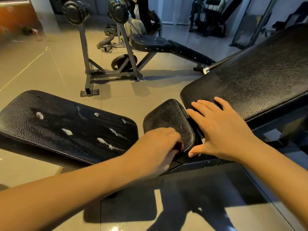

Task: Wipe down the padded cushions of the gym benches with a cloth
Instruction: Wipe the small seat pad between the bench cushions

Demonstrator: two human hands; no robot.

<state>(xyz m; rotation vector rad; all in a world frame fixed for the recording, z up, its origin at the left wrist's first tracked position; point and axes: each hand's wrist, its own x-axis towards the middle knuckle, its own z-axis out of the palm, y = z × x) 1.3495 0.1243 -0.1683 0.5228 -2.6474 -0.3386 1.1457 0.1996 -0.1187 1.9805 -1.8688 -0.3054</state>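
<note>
A small black seat cushion (168, 117) sits between two larger black pads. My left hand (155, 150) is blurred, with its fingers curled at the cushion's near edge over something dark; I cannot tell whether it is a cloth. My right hand (221, 129) lies flat with fingers spread on the lower end of the inclined back pad (260, 77), its thumb reaching to the seat's near right corner. The flat bench pad (50, 135) on the left carries several white foamy streaks (67, 131).
Another bench with a grey steel frame (86, 64) and weight plates stands behind on the tiled floor. A chrome-tipped bar (206, 70) juts out beside the inclined pad. A person sits on the far bench (140, 22). More machines stand at the back right.
</note>
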